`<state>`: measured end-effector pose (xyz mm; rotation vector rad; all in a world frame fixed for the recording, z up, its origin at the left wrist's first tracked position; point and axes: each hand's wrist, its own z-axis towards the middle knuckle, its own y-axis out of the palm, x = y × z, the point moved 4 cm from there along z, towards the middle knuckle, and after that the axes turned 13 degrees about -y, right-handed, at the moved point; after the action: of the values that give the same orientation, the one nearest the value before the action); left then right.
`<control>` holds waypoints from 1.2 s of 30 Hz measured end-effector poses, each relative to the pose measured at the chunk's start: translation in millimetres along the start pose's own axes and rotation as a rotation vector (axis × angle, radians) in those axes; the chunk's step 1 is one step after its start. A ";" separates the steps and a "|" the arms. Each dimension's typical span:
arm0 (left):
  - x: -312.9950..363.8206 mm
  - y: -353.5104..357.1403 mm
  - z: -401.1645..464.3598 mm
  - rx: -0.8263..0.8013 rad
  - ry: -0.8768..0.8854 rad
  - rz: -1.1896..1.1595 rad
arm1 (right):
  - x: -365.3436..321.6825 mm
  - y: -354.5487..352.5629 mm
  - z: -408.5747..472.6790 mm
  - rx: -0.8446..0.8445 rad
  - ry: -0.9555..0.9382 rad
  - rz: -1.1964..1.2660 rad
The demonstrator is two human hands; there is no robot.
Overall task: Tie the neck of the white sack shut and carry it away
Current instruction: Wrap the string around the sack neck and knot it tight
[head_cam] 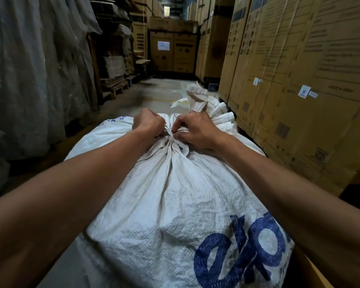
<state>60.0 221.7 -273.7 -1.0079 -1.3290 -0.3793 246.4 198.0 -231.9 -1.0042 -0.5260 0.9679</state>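
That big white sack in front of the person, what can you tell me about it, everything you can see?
The white sack is woven plastic-looking cloth, full and bulging, with large blue lettering near the camera and smaller blue print at its far side. It fills the middle of an aisle between stacked cardboard boxes. Its cloth is gathered into tight, slightly grimy pleats at the neck. The left hand grips the gathered neck from one side while the right hand pinches it with curled fingers from the other.

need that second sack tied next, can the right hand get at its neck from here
Probably yes: the second sack's neck sticks up just beyond the right hand with nothing between them, but that hand is busy pinching the white sack tie.
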 end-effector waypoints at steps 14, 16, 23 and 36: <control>37.6 -10.6 -35.8 -0.058 0.294 0.163 | -19.6 -0.3 -6.6 0.023 -0.141 -0.190; 59.2 -10.9 -45.3 -0.164 0.310 0.121 | -24.6 0.7 -6.8 0.028 -0.202 -0.272; 72.7 17.6 -67.7 -0.501 0.143 0.155 | -34.3 9.5 -13.6 0.081 -0.316 -0.448; 63.5 -35.8 -29.9 -0.412 0.187 -0.313 | -39.5 -33.5 -30.1 0.411 -0.042 -0.377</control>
<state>68.3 198.0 -199.1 -1.0692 -1.2643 -0.9924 263.9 143.4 -214.4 -0.4934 -0.5026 0.7186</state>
